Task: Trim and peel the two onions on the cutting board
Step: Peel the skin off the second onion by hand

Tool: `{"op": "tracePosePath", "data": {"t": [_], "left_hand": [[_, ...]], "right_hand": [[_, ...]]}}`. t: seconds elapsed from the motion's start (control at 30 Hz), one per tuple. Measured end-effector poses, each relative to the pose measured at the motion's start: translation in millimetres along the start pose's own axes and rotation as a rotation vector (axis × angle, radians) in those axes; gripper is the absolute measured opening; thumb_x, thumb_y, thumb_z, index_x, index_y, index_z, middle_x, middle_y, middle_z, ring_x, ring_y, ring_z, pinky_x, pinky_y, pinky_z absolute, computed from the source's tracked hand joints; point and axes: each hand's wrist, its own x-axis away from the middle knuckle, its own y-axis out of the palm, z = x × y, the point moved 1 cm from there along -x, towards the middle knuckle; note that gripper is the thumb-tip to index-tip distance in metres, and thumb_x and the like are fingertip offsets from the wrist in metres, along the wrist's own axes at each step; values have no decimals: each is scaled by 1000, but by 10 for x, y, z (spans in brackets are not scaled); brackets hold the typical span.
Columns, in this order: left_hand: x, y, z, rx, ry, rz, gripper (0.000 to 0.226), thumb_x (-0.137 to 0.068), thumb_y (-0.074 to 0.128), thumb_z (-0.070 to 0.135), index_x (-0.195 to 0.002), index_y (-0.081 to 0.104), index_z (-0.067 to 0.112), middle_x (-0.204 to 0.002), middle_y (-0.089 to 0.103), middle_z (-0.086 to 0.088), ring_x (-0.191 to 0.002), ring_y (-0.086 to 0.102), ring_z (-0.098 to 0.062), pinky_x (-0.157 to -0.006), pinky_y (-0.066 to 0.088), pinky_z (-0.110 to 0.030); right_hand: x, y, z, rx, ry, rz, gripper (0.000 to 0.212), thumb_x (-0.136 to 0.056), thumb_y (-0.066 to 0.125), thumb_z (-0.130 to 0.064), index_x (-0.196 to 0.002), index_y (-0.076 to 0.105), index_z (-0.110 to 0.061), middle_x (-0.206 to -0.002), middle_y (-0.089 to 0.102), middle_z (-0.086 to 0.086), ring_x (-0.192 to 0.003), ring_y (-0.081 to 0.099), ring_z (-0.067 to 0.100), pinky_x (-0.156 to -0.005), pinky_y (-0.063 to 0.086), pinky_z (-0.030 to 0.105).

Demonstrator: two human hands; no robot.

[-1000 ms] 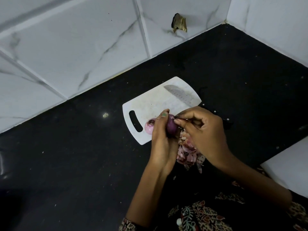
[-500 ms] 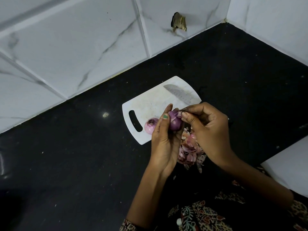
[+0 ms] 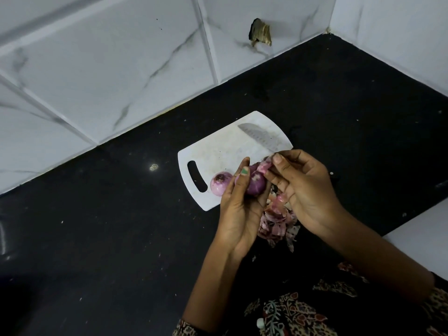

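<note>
L hand (image 3: pixel 238 209) gripped onion (image 3: pixel 256 184); R hand (image 3: pixel 305 190), just right of it, pinched skin strip (image 3: pixel 264 167) at its top-right.

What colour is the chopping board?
White. The chopping board shows in the head view, on a black counter.

White plastic board (image 3: pixel 218 151), glossy black counter (image 3: pixel 121 226).
</note>
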Motion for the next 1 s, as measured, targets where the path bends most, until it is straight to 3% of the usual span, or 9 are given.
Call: {"op": "tracePosePath", "data": {"t": [0.07, 0.17, 0.37, 0.47, 0.53, 0.67, 0.77, 0.87, 1.0], "left_hand": [[15, -3, 9, 29, -13, 11, 60, -60, 86, 15, -113, 63, 4, -114, 68, -19, -105, 67, -26, -87, 56, -35], [28, 6, 25, 38, -29, 46, 30, -80, 61, 14, -109, 61, 6, -104, 71, -13, -99, 68, -24, -88, 55, -34], [26, -45, 78, 148, -98, -17, 27, -85, 55, 13, -110, 60, 5, -131, 57, -21, -113, 61, -31, -93, 53, -38], [23, -60, 78, 186, -104, -17, 34, -73, 63, 9, -106, 56, 4, -129, 55, -17, -112, 57, -34, -82, 58, -42], [19, -71, 87, 173, -86, 20, 21, -77, 58, 9, -97, 55, 5, -117, 61, -10, -102, 57, -30, -78, 59, -42], [1, -110, 97, 207, -125, 0, 26, -72, 66, 11, -98, 60, 6, -111, 63, -10, -94, 59, -27, -76, 59, -40], [-1, -119, 110, 242, -158, -77, 52, -61, 79, 8, -110, 62, 3, -105, 62, -18, -92, 62, -30, -79, 58, -42], [-3, -122, 120, 255, -170, -93, 40, -74, 70, 14, -112, 60, 4, -106, 62, -19, -88, 65, -30, -80, 58, -41], [-14, -154, 109, 196, -163, -16, 29, -91, 49, 26, -111, 59, 9, -108, 64, -16, -87, 66, -26, -81, 58, -38]], "right_hand": [[-29, -13, -31, -74, 48, 15, 5, -88, 53, 2, -87, 57, -1, -77, 67, 8, -68, 70, 14, -64, 57, 23], [-42, -23, -53, -108, 98, 14, 5, -91, 51, -1, -88, 55, -2, -72, 69, 8, -67, 71, 16, -63, 58, 26], [-39, -53, -51, -72, 88, 78, 5, -93, 50, -3, -92, 55, -5, -68, 69, 4, -64, 69, 13, -57, 56, 23], [-43, -123, -68, 261, -91, 103, 9, -93, 52, 0, -98, 55, -7, -71, 68, 0, -61, 67, 10, -55, 54, 20], [-63, -191, -56, 568, -204, 85, 13, -94, 49, 1, -97, 59, -6, -75, 66, 3, -61, 66, 8, -57, 55, 18], [-187, -366, 31, 1104, -342, 5, 18, -95, 48, -4, -100, 65, -8, -89, 60, 1, -78, 62, 11, -72, 50, 20], [-266, -465, 87, 1379, -323, -88, 18, -95, 51, -7, -85, 66, -5, -81, 55, 0, -80, 54, 17, -70, 37, 25], [-295, -484, 83, 1530, -209, -164, 40, -99, 45, -21, -59, 43, -25, -66, 44, -6, -74, 48, 19, -69, 34, 34], [-269, -466, 52, 1741, -206, -152, 34, -100, 40, -33, -70, 53, -22, -71, 55, -5, -82, 55, 20, -87, 38, 42]]}}
